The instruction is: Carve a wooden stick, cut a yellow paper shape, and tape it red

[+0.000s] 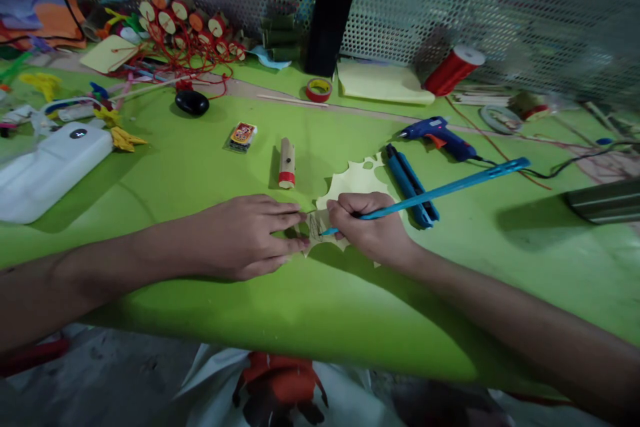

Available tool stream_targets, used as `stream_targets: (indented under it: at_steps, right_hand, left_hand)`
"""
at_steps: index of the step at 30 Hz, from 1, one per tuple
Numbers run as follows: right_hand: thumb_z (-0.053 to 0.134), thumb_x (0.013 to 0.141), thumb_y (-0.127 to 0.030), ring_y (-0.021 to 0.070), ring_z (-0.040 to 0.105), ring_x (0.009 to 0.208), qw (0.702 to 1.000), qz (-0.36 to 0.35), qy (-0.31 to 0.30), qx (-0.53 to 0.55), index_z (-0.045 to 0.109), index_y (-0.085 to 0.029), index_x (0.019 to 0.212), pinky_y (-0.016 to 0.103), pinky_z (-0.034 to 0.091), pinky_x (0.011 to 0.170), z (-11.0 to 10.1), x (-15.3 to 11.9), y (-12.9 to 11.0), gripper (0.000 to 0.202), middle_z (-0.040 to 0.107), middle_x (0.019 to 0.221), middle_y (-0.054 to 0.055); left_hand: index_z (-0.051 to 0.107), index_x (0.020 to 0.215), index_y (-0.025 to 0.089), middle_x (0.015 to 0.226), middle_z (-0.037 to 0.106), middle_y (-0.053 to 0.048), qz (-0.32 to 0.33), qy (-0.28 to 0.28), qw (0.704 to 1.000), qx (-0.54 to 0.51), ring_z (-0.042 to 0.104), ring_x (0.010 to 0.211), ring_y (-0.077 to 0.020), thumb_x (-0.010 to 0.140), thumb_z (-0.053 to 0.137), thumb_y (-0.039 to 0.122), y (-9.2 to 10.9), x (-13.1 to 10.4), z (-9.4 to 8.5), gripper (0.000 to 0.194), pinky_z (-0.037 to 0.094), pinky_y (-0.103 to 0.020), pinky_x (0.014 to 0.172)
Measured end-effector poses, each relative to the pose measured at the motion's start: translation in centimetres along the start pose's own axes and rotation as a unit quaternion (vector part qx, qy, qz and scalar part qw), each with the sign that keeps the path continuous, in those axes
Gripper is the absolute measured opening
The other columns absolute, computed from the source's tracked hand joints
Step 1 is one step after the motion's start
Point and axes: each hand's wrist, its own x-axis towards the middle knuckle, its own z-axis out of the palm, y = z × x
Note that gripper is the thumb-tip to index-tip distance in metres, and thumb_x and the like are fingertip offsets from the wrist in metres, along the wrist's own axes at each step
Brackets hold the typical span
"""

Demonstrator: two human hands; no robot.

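Observation:
A pale yellow sheet of paper (355,183) with scalloped, cut-out edges lies on the green table. My right hand (375,223) is closed around a blue pen (445,190), its tip touching the paper beside dark scribbled pen marks. The fingers of my left hand (255,233) are stretched out, and their tips hold down the paper's left edge. Just behind my hands stands or lies a small tan tube (287,160) with a red band and a dark dot. A blue and black cutter-like tool (413,187) lies beside the paper's right side.
A blue glue gun (443,137) with a black cord rests at right. Further back are a small matchbox-like box (243,136), a black mouse (192,102), a tape roll (319,89), a red spool (455,70) and several red-banded tubes (180,10). A white bottle (55,163) lies left.

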Motion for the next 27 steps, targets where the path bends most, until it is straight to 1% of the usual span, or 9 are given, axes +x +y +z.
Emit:
stream_targets:
  at_steps: [3,5,8,13,15,18,20,22,27]
  right_hand:
    - [0.064,0.09,-0.019,0.0062,0.044,0.042,1.0,0.01,0.011,0.027,0.046,-0.021,0.052,0.019,0.034,0.041,0.03,-0.08,0.01,0.043,0.054,0.047,-0.004]
    - [0.066,0.091,-0.02,0.0062,0.045,0.041,0.999,0.009,0.003,0.036,0.047,-0.02,0.052,0.019,0.034,0.041,0.05,-0.13,0.11,0.043,0.054,0.047,-0.004]
    - [0.068,0.092,-0.022,0.0063,0.045,0.041,0.999,0.004,-0.013,0.03,0.045,-0.02,0.051,0.019,0.034,0.041,0.04,-0.17,0.26,0.046,0.053,0.046,-0.003]
    - [0.072,0.093,-0.034,0.0072,0.045,0.042,1.0,0.021,-0.014,0.018,0.044,-0.021,0.051,0.02,0.035,0.041,0.03,-0.15,0.18,0.052,0.052,0.046,-0.003]
    - [0.072,0.094,-0.034,0.0071,0.044,0.041,1.0,0.015,-0.002,0.012,0.045,-0.021,0.051,0.02,0.034,0.04,0.06,-0.12,0.09,0.052,0.052,0.046,-0.003]
    - [0.069,0.094,-0.029,0.0068,0.045,0.04,0.999,-0.007,0.044,0.014,0.045,-0.021,0.051,0.02,0.034,0.038,0.12,-0.03,0.01,0.05,0.052,0.046,-0.003]
    - [0.068,0.095,-0.028,0.0066,0.045,0.04,0.998,-0.004,0.061,0.016,0.046,-0.021,0.052,0.019,0.034,0.037,0.13,0.05,0.04,0.049,0.053,0.046,-0.003]
    - [0.069,0.095,-0.028,0.0064,0.046,0.04,0.998,0.01,0.062,0.015,0.047,-0.021,0.053,0.019,0.034,0.037,0.1,0.12,0.14,0.048,0.054,0.047,-0.003]
    - [0.07,0.096,-0.03,0.0071,0.052,0.043,0.997,0.021,0.057,0.036,0.048,-0.021,0.055,0.018,0.041,0.039,0.0,0.16,0.65,0.048,0.058,0.051,-0.002]
  left_hand:
    - [0.072,0.139,0.02,0.142,0.072,-0.018,0.001,-0.006,1.0,0.004,0.068,0.135,-0.0334,0.107,0.053,0.032,0.06,0.07,-0.05,0.039,0.055,-0.049,0.114]
    - [0.072,0.139,0.019,0.142,0.072,-0.017,0.003,-0.008,1.0,0.005,0.067,0.136,-0.0335,0.107,0.052,0.032,0.07,0.1,-0.07,0.039,0.055,-0.049,0.114]
    - [0.071,0.139,0.02,0.142,0.072,-0.016,0.005,-0.004,1.0,0.008,0.067,0.136,-0.0319,0.107,0.053,0.032,0.02,0.09,-0.06,0.039,0.055,-0.047,0.116]
    - [0.072,0.138,0.019,0.141,0.072,-0.016,0.005,0.002,1.0,0.011,0.068,0.135,-0.0329,0.108,0.052,0.032,-0.03,0.01,-0.04,0.039,0.056,-0.048,0.113]
    - [0.072,0.139,0.02,0.141,0.073,-0.016,0.004,0.0,1.0,0.012,0.068,0.134,-0.0326,0.107,0.053,0.032,0.03,0.03,-0.09,0.039,0.056,-0.048,0.114]
    - [0.072,0.138,0.02,0.142,0.072,-0.017,0.001,-0.001,1.0,0.009,0.068,0.135,-0.0328,0.106,0.056,0.032,0.1,0.07,-0.17,0.038,0.057,-0.047,0.113]
    - [0.074,0.136,0.02,0.144,0.071,-0.017,-0.002,0.0,1.0,0.003,0.067,0.137,-0.0331,0.106,0.057,0.031,0.09,0.06,-0.15,0.037,0.056,-0.048,0.114]
    - [0.074,0.136,0.019,0.145,0.07,-0.017,-0.003,0.002,1.0,-0.006,0.066,0.138,-0.0336,0.106,0.057,0.031,0.05,0.01,-0.08,0.036,0.054,-0.048,0.116]
    - [0.072,0.139,0.019,0.146,0.07,-0.017,-0.006,0.004,1.0,-0.017,0.065,0.139,-0.0327,0.106,0.057,0.032,0.02,-0.12,0.08,0.038,0.052,-0.048,0.117]
